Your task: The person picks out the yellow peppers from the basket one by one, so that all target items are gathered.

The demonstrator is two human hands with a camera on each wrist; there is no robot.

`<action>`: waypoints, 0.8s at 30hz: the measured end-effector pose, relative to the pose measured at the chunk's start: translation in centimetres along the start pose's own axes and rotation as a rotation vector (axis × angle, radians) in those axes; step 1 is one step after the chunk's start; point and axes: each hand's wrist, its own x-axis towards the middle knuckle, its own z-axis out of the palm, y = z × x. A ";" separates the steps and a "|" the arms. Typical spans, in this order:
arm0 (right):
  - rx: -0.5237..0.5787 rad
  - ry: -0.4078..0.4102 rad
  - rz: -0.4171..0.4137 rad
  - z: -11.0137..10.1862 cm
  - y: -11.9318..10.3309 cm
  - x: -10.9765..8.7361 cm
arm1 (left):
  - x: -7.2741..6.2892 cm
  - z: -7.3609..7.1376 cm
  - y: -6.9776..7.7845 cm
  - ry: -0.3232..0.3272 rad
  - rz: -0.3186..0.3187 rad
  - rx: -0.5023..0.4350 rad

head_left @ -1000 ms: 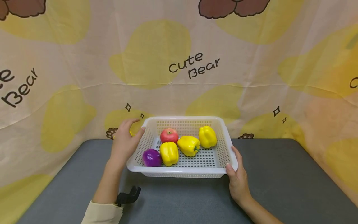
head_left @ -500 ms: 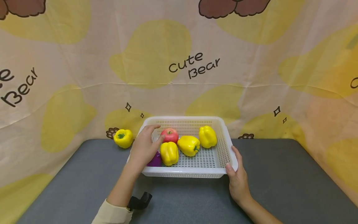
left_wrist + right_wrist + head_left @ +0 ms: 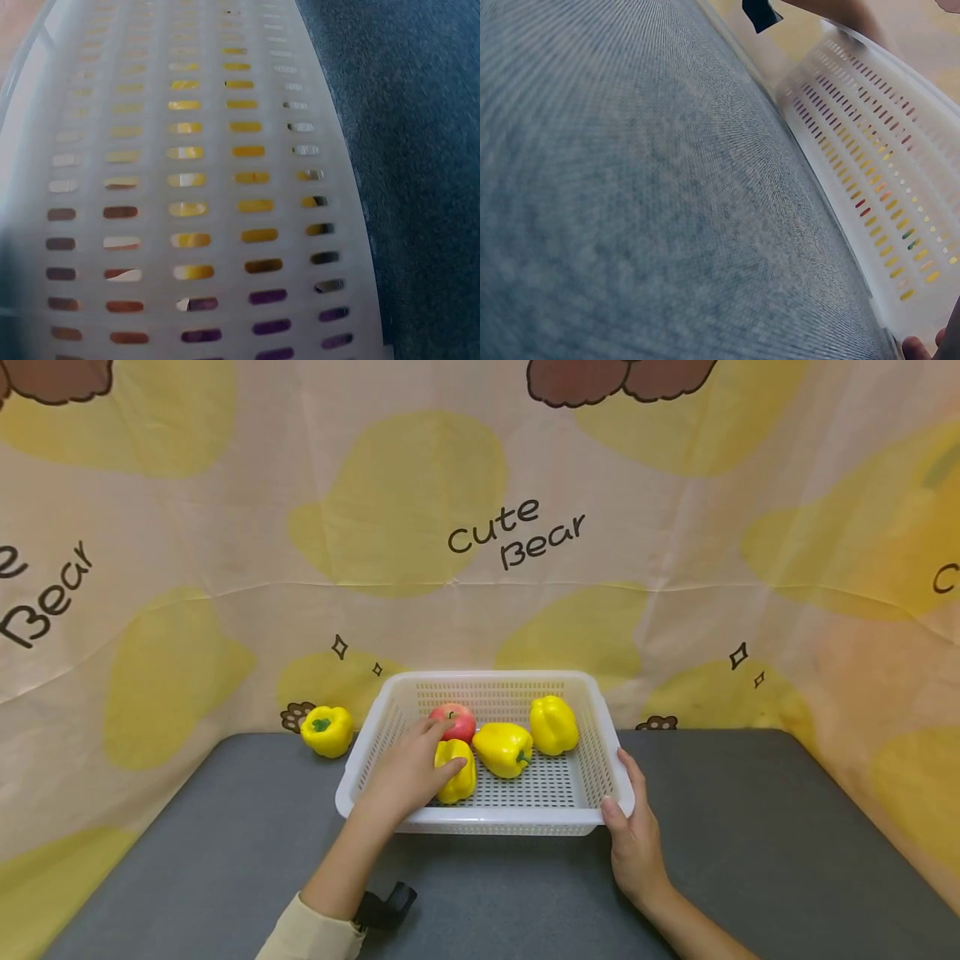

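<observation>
A white plastic basket (image 3: 502, 815) with slotted walls sits on the table. Inside it are a red apple (image 3: 459, 717), a yellow bell pepper (image 3: 463, 787) at the front left, another yellow bell pepper (image 3: 501, 748) lying mid-basket, and a third bell pepper (image 3: 555, 725) at the back right. My left hand (image 3: 405, 770) is inside the left part, thumb over the front-left pepper, fingers by the apple. It hides a round purple item from the head view; purple shows through the slots in the left wrist view. My right hand (image 3: 636, 842) grips the basket's right front corner.
A yellow bell pepper (image 3: 327, 732) stands on the grey table (image 3: 225, 852), outside the basket at the back left. A printed cloth backdrop (image 3: 420, 527) rises behind the table. A black strap piece (image 3: 387, 907) juts from my left wrist.
My left hand has moved right from beside the basket's left rim, leaving the outside pepper behind, and down into the basket over the purple item. My right hand keeps its hold on the corner.
</observation>
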 end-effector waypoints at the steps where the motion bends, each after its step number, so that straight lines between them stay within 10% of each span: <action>1: -0.002 0.001 -0.001 0.0 0.0 0.0 | 0.0 0.0 -0.1 -0.017 -0.006 -0.009; 24: -0.003 0.003 0.000 0.0 0.0 0.0 | 0.4 0.1 -0.4 -0.149 0.055 -0.131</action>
